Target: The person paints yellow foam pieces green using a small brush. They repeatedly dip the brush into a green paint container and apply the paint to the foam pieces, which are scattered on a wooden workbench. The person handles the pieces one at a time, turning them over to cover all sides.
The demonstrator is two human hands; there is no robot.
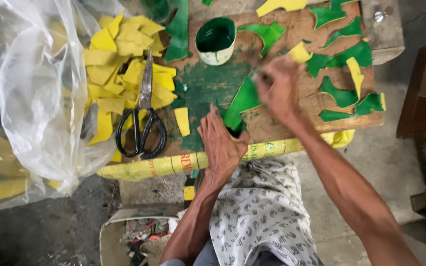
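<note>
On a paint-stained wooden board [292, 106] my left hand [221, 140] presses flat on the near end of a green-painted cut piece [242, 101]. My right hand [281, 86], blurred with motion, is closed on a small tool, probably a brush, whose tip touches that piece's far end. A white cup of green paint [215, 39] stands just beyond, on the green-smeared middle of the board. Several painted green pieces [343, 96] lie spread over the board's right side, with a few yellow ones among them.
A heap of yellow cut pieces [119, 64] covers the board's left, with black-handled scissors [143, 116] on it. A big clear plastic bag [35, 93] bulges at far left. A rolled yellow sheet [173, 165] runs along the near edge. A box of oddments [136, 234] sits below.
</note>
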